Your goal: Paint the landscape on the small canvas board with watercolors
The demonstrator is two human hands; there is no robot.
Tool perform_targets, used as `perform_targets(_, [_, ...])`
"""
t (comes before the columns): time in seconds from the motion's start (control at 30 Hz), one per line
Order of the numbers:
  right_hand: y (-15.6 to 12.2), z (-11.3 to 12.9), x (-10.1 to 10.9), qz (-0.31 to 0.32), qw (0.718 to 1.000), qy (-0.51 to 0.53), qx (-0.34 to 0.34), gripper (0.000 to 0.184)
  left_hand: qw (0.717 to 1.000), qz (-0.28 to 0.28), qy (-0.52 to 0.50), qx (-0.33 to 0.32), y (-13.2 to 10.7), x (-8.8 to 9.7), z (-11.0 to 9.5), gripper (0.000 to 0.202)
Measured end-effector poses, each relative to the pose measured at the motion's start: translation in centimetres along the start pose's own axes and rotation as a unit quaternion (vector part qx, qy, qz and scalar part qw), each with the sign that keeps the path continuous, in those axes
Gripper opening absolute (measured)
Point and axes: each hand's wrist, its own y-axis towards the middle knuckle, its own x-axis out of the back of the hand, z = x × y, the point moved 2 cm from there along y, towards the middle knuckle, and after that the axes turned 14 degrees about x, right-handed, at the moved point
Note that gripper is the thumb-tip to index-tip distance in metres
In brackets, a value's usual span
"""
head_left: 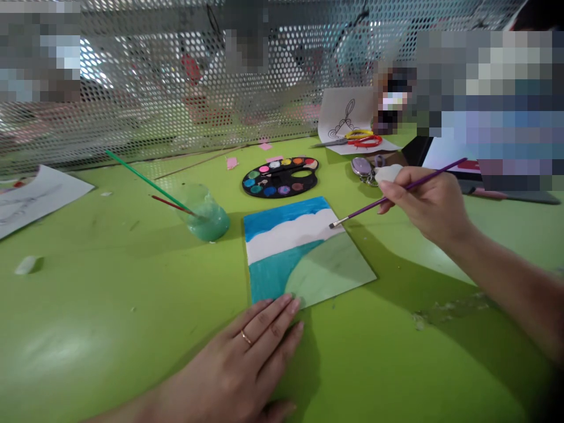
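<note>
Here we go: my right hand [423, 205] is closed in a firm pinch around a purple-handled paintbrush [361, 211], and the bristle tip sits right at the white band on the painted card [304, 252]. Touching or just above it? I can't tell from up here. The card lies flat on the green worktop [132, 294] in front of me, blue along the top, then white, then teal and pale green. My left hand [238, 364] is open and flat, holding nothing, its fingertips at the card's lower edge, and that's the way to keep the surface from sliding under a stroke. Keep the grip light, the wrist loose, and let only the tip follow that scalloped white edge! Just above the card sits a black watercolour palette [279, 177]. Off to the left, a green-handled brush [145, 182] and a red-handled brush [171, 205] lean in a cup of green water [205, 214]. Beyond, scissors [361, 140] rest on a sheet with an outline drawing [348, 114].
</note>
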Motion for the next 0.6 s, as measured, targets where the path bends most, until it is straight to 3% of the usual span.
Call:
perform_targets(0.4, [0.6,-0.7,1.5,-0.003,0.998,-0.066,0.012,0.030,1.000,-0.003,0.000,-0.003,-0.2,0.0,0.1,0.059])
perform_targets(0.6, [0.3,-1.2,1.1,-0.077,0.997,0.013,-0.001,0.029,1.000,-0.003,0.000,0.004,-0.2,0.0,0.2,0.057])
